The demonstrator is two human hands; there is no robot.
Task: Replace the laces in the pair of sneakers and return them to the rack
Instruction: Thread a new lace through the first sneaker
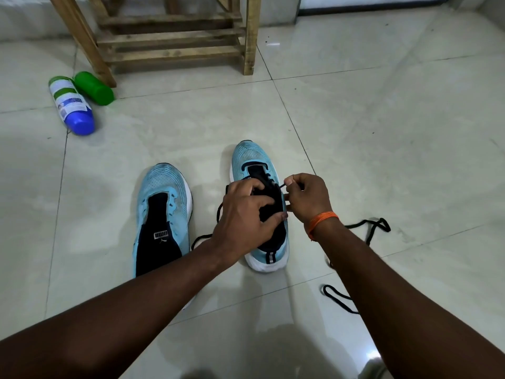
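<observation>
On the tiled floor [382, 132], short of the wooden rack [175, 39], two pale blue sneakers stood toes away from the person.

- Sneaker [247, 157] under both hands: black lace [218, 213] already through the lower eyelets, slack trailing off its left side.
- Second sneaker [164, 187], just beside it on the left: eyelets bare, tongue open.
- Left hand [244, 214]: fingers [254, 187] spread and curled over the tongue, thumb at the collar, gripping the sneaker and pinning it down.
- Right hand [306, 198]: fingers [293, 179] closed in a pinch on the lace at the right-hand eyelets.
- More black strand [355, 225] lay looped on the floor to the right. Could not tell whether it was the same lace or the second one.
- Two bottles [71, 105] lay by the rack leg, well apart from the work.

Judgement: threading stage, first sneaker partly done, second untouched, rack step far off.

To do this pass well:
- keep the left hand bearing down so the sneaker does not slide on the smooth tile;
- feed the tip straight through the eyelet;
- draw the slack through flat, without twist;
- match both tails for length before moving up a row.

Main risk looked like the slack snagging under the wrist.
</observation>
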